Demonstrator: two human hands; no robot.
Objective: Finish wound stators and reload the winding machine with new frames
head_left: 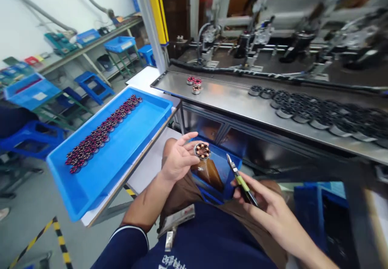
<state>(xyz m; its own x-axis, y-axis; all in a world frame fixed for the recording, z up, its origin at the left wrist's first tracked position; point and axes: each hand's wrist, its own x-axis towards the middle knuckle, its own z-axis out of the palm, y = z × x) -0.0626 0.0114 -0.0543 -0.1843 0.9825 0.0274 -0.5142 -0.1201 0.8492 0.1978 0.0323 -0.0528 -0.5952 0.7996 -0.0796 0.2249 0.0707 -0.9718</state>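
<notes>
Between the thumb and fingers of my left hand is a round motor stator with copper windings, its open face turned up toward me. My right hand grips a pair of cutting pliers with green and black handles, the metal jaws pointing up and away from me. The pliers and the stator are apart, with a gap between them above my lap. Beneath them sits a blue bin holding something brown, partly hidden by my hands.
A blue tray at left holds rows of wound stators. On the metal ledge ahead stand a few wound stators and, to the right, many black stator cores. Machine heads rise behind the ledge. Another blue bin is at right.
</notes>
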